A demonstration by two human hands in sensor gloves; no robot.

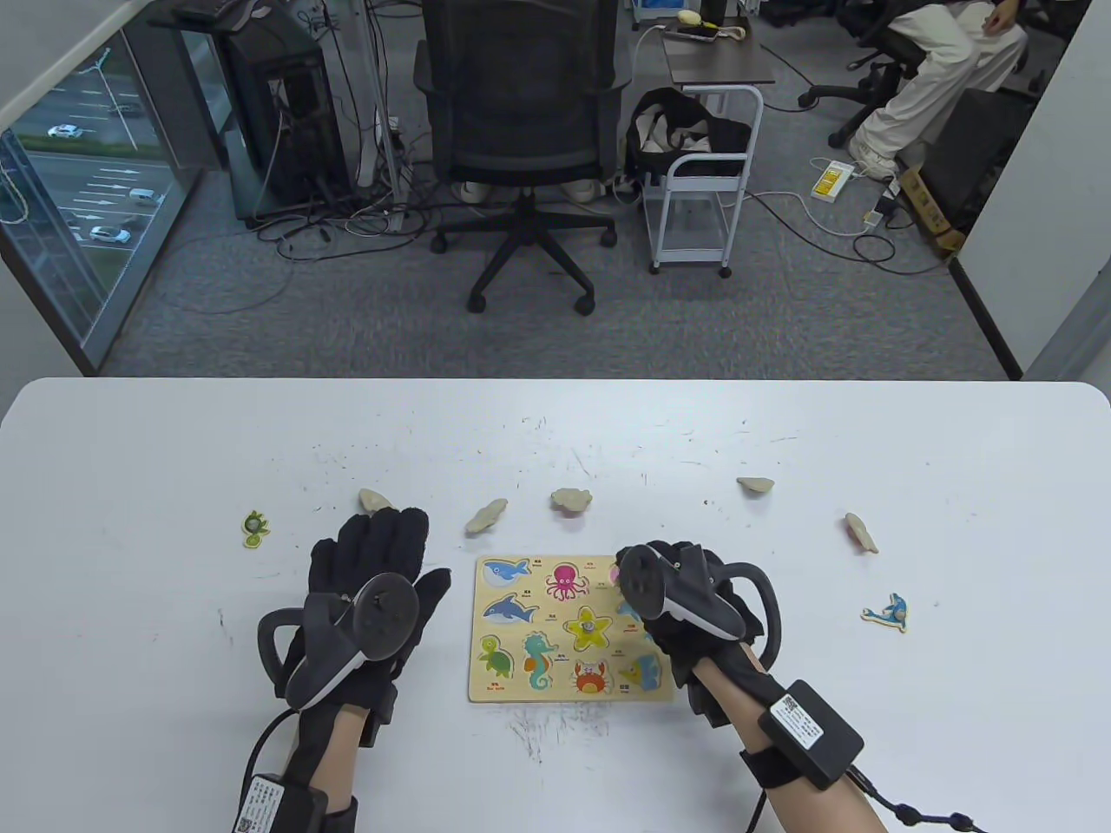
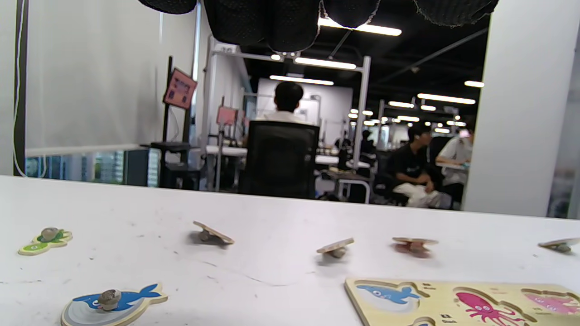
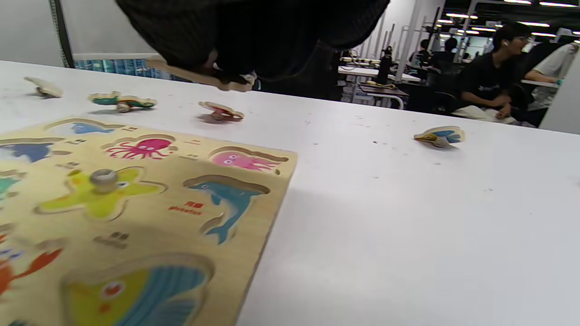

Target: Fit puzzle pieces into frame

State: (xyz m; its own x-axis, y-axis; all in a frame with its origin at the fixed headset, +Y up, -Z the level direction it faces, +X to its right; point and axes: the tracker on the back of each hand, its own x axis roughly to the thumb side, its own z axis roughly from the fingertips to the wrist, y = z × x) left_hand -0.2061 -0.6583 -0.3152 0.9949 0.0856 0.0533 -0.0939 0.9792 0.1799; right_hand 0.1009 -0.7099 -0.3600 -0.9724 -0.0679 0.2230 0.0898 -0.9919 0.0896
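Even, bright overhead lighting; ceiling strip lights [image 2: 324, 63] glare in the left wrist view. Soft shadows on the table [image 1: 868, 711]. Overhead view bows at edges; wrist views slightly blurred.

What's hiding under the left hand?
A blue whale piece lies face up on the table under the left hand. The table view doesn't show it, because the glove covers it; only the left wrist view does.

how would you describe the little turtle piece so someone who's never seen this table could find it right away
Start at the yellow puzzle board near the table's front edge, then look past the left hand toward the table's left side. The turtle piece lies there alone, the leftmost piece. Unlike the plain wood-coloured pieces beside it, it lies green face up.
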